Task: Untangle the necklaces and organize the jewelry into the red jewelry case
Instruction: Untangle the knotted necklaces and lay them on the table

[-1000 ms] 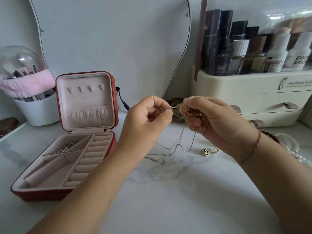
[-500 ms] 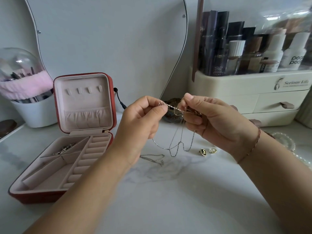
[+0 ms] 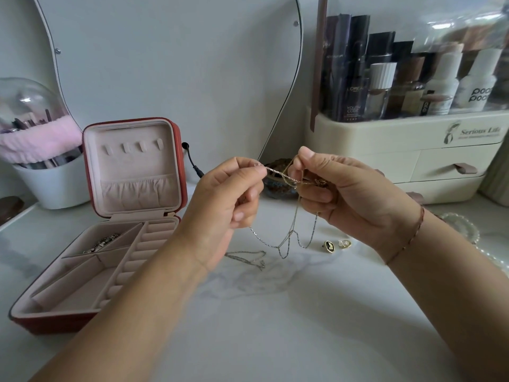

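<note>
My left hand (image 3: 228, 199) pinches one end of the tangled thin necklaces (image 3: 286, 235), and my right hand (image 3: 347, 194) pinches the other end, both above the marble table. A twisted stretch of chain runs taut between my fingertips. Loops hang down and trail onto the table. The red jewelry case (image 3: 55, 318) stands open at the left, lid upright. A silver piece (image 3: 102, 242) lies in its back compartment. Two small earrings (image 3: 337, 245) lie on the table under my right hand.
A cream drawer organizer (image 3: 399, 150) with cosmetic bottles stands at the back right. At the back left is a white brush cup (image 3: 52, 183) with a pink band. A small dark dish (image 3: 278, 186) sits behind my hands. A pearl strand (image 3: 468, 238) lies at the right edge.
My hands have drawn apart, stretching a longer length of twisted chain between them. The hanging loops have lifted slightly off the table.
</note>
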